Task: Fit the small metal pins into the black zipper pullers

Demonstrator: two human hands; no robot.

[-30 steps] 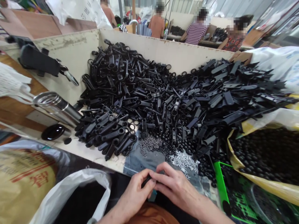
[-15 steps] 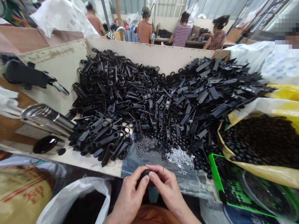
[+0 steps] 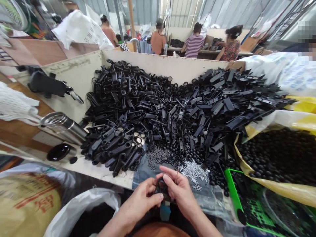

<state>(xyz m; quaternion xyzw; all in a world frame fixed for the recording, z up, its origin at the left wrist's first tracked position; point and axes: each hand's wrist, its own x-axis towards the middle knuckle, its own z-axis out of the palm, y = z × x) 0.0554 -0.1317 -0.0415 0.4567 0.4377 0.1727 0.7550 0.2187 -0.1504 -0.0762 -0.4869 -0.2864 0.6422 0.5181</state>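
Observation:
My left hand [image 3: 140, 204] and my right hand [image 3: 179, 191] meet low in the view, both gripping a small black plastic part [image 3: 161, 187] that is partly hidden by my fingers. A thin pin [image 3: 177, 174] sticks up beside my right fingers. Just ahead lie a heap of silver metal pins [image 3: 194, 172] and a smaller heap of grey pins [image 3: 158, 156] on a denim cloth [image 3: 143, 172]. Behind them spreads a large pile of black plastic pull-shaped parts [image 3: 153, 115], with black round beads [image 3: 197, 154] at its front edge.
A cream board wall [image 3: 160, 64] backs the pile. To the right are a yellow bag of black beads [image 3: 278, 154] and a green tray [image 3: 233, 187]. A steel flask [image 3: 64, 128], white plastic bag [image 3: 86, 200] and woven sack [image 3: 29, 200] sit left. Several people work behind.
My hands have parted a little, and the black part now shows between them. My view has shifted slightly, moving the pile and background within the frame.

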